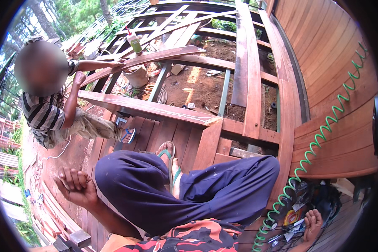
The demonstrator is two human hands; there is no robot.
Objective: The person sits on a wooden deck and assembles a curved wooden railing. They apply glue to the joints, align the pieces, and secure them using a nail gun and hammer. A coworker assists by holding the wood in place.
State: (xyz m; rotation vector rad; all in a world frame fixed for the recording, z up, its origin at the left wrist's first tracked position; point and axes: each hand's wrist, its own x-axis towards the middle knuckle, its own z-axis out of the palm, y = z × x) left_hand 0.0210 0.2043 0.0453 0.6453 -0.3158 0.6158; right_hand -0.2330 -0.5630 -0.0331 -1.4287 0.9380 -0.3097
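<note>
My left hand is raised beside my left knee, its fingers curled in toward the palm with nothing visible in them. Low on the right, my right hand has loosely bent fingers and holds nothing that I can see. Near it lie a dark plastic bag and a heap of small items with a yellow-and-red packet. A green coiled hose runs down just left of that hand. My legs in dark blue trousers are folded on the reddish deck boards.
At the left a person in a striped shirt rests a hand on a long board. A green bottle with a red tip stands on the frame. Open joists show soil below. A curved wooden wall rises at the right.
</note>
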